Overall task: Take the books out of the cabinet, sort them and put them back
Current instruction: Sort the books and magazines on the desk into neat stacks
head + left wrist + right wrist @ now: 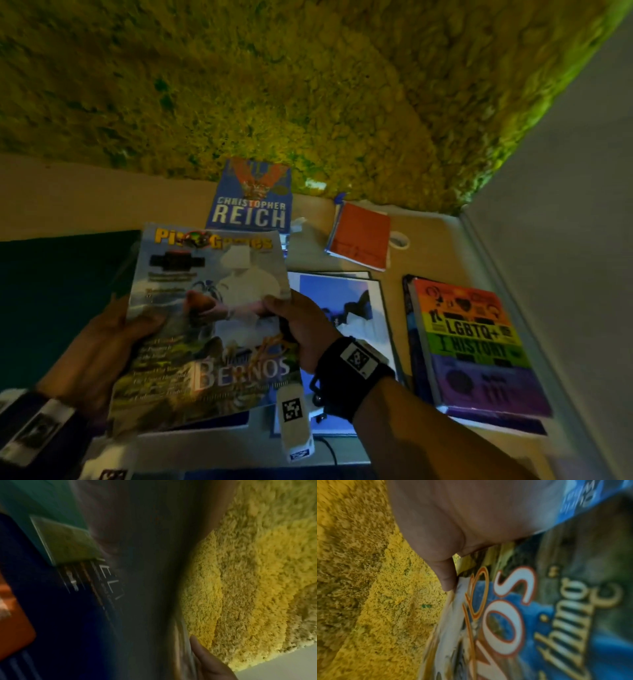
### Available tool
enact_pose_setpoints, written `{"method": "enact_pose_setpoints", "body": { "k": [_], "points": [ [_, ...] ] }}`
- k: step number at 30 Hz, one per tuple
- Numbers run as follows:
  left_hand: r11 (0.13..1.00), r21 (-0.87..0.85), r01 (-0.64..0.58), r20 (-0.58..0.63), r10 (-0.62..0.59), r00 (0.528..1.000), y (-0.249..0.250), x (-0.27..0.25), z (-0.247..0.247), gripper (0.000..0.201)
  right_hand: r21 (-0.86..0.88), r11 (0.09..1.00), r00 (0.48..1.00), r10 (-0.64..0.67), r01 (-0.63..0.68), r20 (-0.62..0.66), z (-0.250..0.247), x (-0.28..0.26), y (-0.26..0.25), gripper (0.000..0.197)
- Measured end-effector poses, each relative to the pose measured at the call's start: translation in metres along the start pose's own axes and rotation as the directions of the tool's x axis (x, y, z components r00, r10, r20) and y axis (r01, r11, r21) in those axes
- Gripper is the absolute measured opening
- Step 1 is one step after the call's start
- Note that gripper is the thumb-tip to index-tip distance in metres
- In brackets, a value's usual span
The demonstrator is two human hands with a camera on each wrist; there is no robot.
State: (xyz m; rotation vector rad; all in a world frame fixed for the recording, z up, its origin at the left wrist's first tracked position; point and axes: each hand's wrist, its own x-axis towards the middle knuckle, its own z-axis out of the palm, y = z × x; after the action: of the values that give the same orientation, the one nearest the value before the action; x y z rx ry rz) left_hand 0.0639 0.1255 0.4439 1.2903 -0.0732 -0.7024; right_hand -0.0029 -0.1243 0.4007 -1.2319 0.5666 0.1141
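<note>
Both hands hold a glossy magazine (pixel 209 322) above the desk (pixel 428 246): the left hand (pixel 99 346) grips its left edge, thumb on the cover, and the right hand (pixel 301 329) pinches its right edge between thumb and curled fingers. Under it lie flat, blue-covered books (pixel 356 308). A blue paperback (pixel 253 202) marked REICH lies by the desk's far edge, an orange booklet (pixel 359 234) beside it, and a rainbow-striped hardback (pixel 476 346) along the right edge. Shaggy yellow-green moss wall (pixel 308 85) rises behind.

Black band on right wrist (pixel 349 377) with white square-coded tag, bare forearm, left wrist (pixel 37 425) band similar, possibly dark-sleeved
</note>
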Motion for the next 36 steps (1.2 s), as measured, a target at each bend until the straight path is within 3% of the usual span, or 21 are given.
{"method": "enact_pose_setpoints", "body": {
  "k": [2,4,6,10,12,13,14,18,19,21,25,29,33,36],
  "points": [
    [0.989,0.144,-0.022,0.040,0.016,0.999,-0.004,0.006,0.004,0.030,-0.002,1.000,0.999,-0.014,0.014,-0.041,-0.010,-0.002,-0.001,0.034],
    [0.876,0.469,-0.109,0.071,0.085,0.994,-0.004,0.012,0.006,0.041,0.006,1.000,0.997,-0.017,0.018,-0.073,-0.020,-0.002,0.000,0.036],
    [0.824,0.546,-0.151,0.066,0.138,0.988,-0.002,0.016,0.011,0.035,-0.027,1.000,0.995,-0.009,0.006,-0.100,-0.022,-0.002,0.003,0.035],
    [0.829,0.513,-0.221,0.082,0.209,0.975,-0.005,0.017,0.007,0.047,-0.075,0.997,0.996,0.029,-0.035,-0.080,-0.007,0.004,0.019,0.030],
    [0.865,0.460,-0.199,0.001,0.224,0.975,-0.007,0.019,-0.005,0.049,-0.121,0.992,0.998,0.025,-0.032,-0.063,0.001,0.006,0.026,0.026],
    [0.935,0.320,-0.151,-0.041,0.173,0.984,-0.008,0.019,-0.013,0.045,-0.160,0.987,0.999,0.017,-0.025,-0.051,0.006,0.008,0.028,0.026],
    [0.916,0.339,-0.215,-0.010,0.232,0.973,-0.012,0.019,-0.021,0.037,-0.203,0.979,0.999,0.020,-0.025,-0.031,0.013,0.009,0.028,0.029],
    [0.860,0.425,-0.283,-0.016,0.320,0.947,0.001,0.004,-0.042,0.039,-0.269,0.963,0.999,-0.008,0.020,0.044,0.045,0.018,0.022,0.032],
    [0.914,0.340,-0.222,-0.009,0.239,0.971,0.008,0.003,-0.052,0.041,-0.255,0.966,0.998,-0.031,0.044,0.053,0.054,0.022,0.017,0.031],
    [0.919,0.367,-0.148,-0.085,0.191,0.978,0.024,0.005,-0.078,0.049,-0.225,0.971,0.996,-0.078,0.086,0.044,0.070,0.033,-0.001,0.030],
    [0.958,0.260,-0.124,-0.287,0.199,0.937,0.060,0.005,-0.131,0.059,-0.159,0.978,0.991,-0.129,0.134,0.041,0.106,0.071,-0.044,0.035],
    [0.999,0.018,-0.047,-0.304,0.051,0.951,0.081,0.017,-0.173,0.050,-0.175,0.972,0.988,-0.155,0.156,0.024,0.153,0.106,-0.077,0.036],
    [0.985,0.168,-0.046,-0.309,0.097,0.946,0.093,0.052,-0.195,0.048,-0.254,0.955,0.986,-0.167,0.155,-0.026,0.193,0.165,-0.089,0.032],
    [0.915,0.404,-0.017,-0.261,0.133,0.956,0.105,0.089,-0.204,0.052,-0.283,0.954,0.991,-0.116,0.093,-0.064,0.216,0.200,-0.100,0.026]
  ]
}}
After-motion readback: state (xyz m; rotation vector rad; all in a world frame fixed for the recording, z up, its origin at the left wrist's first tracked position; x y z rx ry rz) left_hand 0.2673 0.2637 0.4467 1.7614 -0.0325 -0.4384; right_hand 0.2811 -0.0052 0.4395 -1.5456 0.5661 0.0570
